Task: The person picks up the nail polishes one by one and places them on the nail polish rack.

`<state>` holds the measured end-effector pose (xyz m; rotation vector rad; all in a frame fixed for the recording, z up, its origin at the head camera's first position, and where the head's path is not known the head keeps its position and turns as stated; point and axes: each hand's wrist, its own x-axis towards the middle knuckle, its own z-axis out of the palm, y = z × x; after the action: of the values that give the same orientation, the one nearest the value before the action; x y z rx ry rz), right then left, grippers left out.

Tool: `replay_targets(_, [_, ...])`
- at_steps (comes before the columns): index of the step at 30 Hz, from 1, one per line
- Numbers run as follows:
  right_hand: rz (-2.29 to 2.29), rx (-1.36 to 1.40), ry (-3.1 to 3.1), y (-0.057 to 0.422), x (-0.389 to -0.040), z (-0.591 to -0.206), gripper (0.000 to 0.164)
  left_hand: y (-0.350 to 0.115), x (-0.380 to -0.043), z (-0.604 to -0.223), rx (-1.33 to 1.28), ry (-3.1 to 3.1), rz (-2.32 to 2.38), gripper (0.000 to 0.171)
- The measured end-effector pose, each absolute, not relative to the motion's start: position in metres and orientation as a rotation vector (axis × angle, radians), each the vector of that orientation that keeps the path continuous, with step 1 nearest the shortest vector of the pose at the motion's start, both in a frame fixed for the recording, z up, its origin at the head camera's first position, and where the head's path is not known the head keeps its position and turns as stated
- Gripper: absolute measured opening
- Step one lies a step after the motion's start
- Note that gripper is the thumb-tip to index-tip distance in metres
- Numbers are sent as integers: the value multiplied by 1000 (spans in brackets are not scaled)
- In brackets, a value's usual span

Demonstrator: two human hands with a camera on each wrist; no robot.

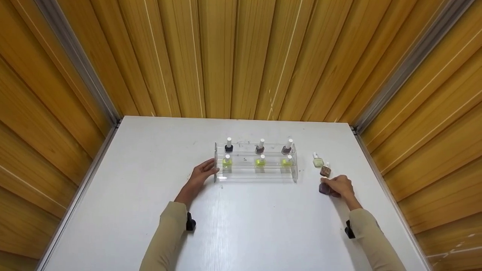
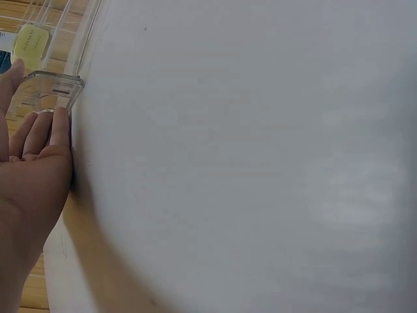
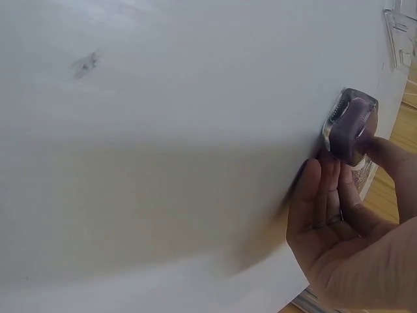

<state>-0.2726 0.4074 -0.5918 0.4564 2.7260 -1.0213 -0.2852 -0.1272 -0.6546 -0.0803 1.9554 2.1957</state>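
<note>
A clear tiered display rack (image 1: 256, 175) holds two rows of nail polish bottles with white caps. Dark and mauve-brown ones, such as a mauve bottle (image 1: 286, 149), fill the back row; yellow ones, such as a yellow bottle (image 1: 260, 162), stand in front. My left hand (image 1: 201, 176) touches the rack's left end, fingers extended against its side panel (image 2: 55, 79). To the right of the rack, my right hand (image 1: 340, 186) pinches a purple nail polish bottle (image 3: 352, 127) between thumb and fingers, low over the table. Its cap is mostly hidden by the hand.
A pale green bottle (image 1: 318, 162) and a glittery brown bottle (image 1: 325, 171) lie on the white table (image 1: 256, 229), just beyond my right hand. Yellow wood-look panels (image 1: 214, 56) rise behind the table and along both sides.
</note>
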Motion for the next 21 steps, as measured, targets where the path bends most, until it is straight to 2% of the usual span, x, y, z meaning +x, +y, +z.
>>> replay_targets(3, [-1012,429,2756,407,-272,-590,55,-128,-285,-655,-88,1966,2190,64])
replay_targets(10, [-1141,379,2716,400,-271,-585,46,-127,-285,-654,-93,1974,2179,63])
replay_targets(17, [-1272,316,2740,389,-272,-583,56,-128,-285,-651,-97,1999,2172,63])
replay_targets(21, [-1338,283,2725,387,-270,-581,55,-126,-284,-653,-86,2004,2165,64])
